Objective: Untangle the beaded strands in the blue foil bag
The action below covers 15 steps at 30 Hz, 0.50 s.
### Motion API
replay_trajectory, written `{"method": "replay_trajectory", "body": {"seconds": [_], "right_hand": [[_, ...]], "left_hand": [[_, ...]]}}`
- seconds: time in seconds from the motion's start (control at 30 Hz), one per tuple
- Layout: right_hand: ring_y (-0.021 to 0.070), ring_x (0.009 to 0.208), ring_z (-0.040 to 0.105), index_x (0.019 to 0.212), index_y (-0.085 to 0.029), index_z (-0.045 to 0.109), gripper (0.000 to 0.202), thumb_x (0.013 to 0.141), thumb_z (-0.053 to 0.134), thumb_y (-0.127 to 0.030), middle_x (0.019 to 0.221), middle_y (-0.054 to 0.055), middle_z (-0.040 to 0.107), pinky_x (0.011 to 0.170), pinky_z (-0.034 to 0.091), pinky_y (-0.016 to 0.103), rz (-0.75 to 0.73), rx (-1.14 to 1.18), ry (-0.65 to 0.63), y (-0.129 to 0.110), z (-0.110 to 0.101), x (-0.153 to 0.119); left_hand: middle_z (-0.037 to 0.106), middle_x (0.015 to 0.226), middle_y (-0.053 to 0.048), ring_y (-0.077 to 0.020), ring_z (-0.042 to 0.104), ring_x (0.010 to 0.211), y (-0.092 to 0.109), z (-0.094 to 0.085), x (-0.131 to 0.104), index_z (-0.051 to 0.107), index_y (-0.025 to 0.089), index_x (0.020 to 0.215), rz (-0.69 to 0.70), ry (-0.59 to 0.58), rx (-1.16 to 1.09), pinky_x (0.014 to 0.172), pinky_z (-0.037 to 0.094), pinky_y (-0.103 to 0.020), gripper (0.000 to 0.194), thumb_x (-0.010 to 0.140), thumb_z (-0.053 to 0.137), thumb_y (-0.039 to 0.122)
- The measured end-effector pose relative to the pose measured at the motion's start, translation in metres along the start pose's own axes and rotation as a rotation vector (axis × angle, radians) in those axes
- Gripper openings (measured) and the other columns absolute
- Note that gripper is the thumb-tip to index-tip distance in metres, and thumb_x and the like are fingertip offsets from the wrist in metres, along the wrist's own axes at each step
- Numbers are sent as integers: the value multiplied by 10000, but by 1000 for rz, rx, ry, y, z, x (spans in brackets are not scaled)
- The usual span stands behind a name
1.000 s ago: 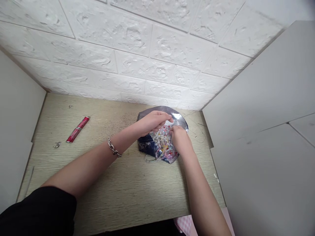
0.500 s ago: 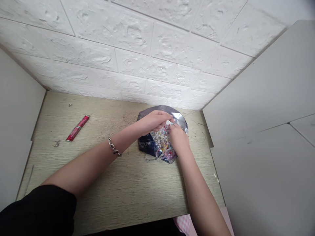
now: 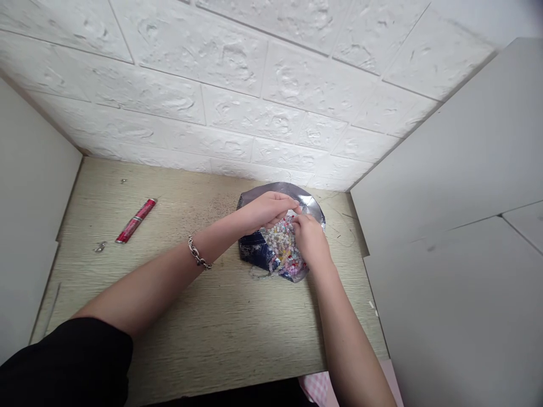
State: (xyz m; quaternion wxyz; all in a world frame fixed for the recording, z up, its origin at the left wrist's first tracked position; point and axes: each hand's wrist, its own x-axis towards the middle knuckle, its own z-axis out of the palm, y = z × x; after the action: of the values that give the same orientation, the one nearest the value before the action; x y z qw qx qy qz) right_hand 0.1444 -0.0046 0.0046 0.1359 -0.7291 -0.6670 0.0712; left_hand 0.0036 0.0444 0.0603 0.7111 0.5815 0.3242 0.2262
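Observation:
Small multicoloured beads fill an opened foil bag, silver inside and dark blue outside, lying on the table. Over its far part, my left hand has thumb and fingertips pinched together; whatever lies between them is too small to make out. My right hand is just to the right, above the beads, its fingers curled and the index fingertip close to the left fingertips. What the right fingers pinch, if anything, is hidden. A chain bracelet circles my left wrist.
A red tube-shaped packet lies on the wooden table at the left, near small metallic pieces. A thin needle-like rod rests by the left edge. White brick wall behind; grey panels on both sides.
My right hand has shifted slightly right, its index finger now reaching up toward the left fingertips. The left hand stays nearly in place. The view has moved slightly.

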Motion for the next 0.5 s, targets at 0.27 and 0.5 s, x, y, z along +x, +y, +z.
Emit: {"method": "replay_trajectory", "body": {"seconds": [0.27, 0.5], "right_hand": [[193, 902, 550, 990, -168, 526, 246, 861, 317, -155, 1067, 93, 541, 709, 403, 285, 8, -199, -109, -8, 4, 0], [194, 902, 543, 1015, -150, 500, 239, 873, 309, -167, 1070, 107, 530, 734, 394, 289, -24, -208, -145, -5, 6, 3]], "left_hand": [[213, 430, 83, -25, 140, 357, 2, 1, -1, 522, 142, 712, -1, -23, 19, 361, 96, -201, 167, 814, 445, 248], [218, 452, 79, -23, 147, 366, 0, 0, -1, 522, 146, 707, 5, -17, 14, 369, 90, -210, 179, 815, 453, 271]]}}
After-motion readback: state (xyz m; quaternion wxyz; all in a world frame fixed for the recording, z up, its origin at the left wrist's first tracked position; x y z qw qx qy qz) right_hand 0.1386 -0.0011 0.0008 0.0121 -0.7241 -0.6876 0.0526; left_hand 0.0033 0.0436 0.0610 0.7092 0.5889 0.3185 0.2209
